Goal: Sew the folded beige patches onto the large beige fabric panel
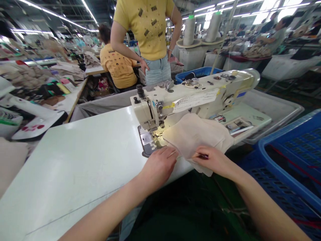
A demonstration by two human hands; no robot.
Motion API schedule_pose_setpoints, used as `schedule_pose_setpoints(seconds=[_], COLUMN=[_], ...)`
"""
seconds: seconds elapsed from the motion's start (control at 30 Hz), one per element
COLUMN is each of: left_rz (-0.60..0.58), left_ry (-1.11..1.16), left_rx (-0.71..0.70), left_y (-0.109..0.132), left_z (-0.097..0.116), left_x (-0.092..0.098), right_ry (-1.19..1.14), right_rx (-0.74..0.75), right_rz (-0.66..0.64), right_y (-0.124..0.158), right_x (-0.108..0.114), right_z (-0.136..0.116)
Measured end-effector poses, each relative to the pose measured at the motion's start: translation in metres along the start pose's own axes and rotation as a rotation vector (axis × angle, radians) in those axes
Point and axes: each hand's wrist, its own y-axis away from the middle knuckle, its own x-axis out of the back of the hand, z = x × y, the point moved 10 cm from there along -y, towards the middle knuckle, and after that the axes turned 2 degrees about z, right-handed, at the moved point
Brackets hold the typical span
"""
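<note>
A stack of thin cream fabric pieces (194, 134) lies to the right of the sewing machine's needle and hangs over the table's front edge. My left hand (159, 164) is closed at the fabric's left edge, just in front of the metal needle plate (147, 139). Closed on the fabric's lower edge is my right hand (213, 159), with a small dark-handled tool (202, 156) tucked in its fingers; its kind is not clear. The white sewing machine (195, 90) stands right behind the fabric, its lamp lighting the presser foot (156, 133).
The pale table top (95, 150) extends left. Blue plastic baskets (265, 147) stand at the right. Small items lie in a tray (238, 125) beneath the machine's right end. Thread cones (189, 31) rise behind. A person in a yellow shirt (147, 30) stands across the machine.
</note>
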Motion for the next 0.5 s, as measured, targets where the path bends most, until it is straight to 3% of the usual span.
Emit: schedule_pose_setpoints(seconds=[0.13,0.27,0.37,0.43,0.5], left_rz=[0.132,0.027,-0.058,-0.058,-0.04], left_ry=[0.152,0.331,0.382,0.366,0.348], left_rx=[-0.124,-0.108,-0.112,-0.114,-0.115], left_y=[-0.025,-0.053,-0.065,-0.07,-0.074], left_z=[0.009,0.01,0.011,0.009,0.006], left_x=[-0.005,-0.015,-0.021,-0.022,-0.023], right_ry=[-0.133,-0.182,-0.05,0.084,0.162], right_rx=[-0.188,-0.299,-0.182,-0.011,0.143], right_rz=[0.099,0.104,0.216,0.342,0.388], right_y=[0.004,0.007,0.006,0.009,0.012], right_x=[0.009,0.011,0.021,0.029,0.025], right_z=[0.017,0.027,0.017,0.001,-0.012])
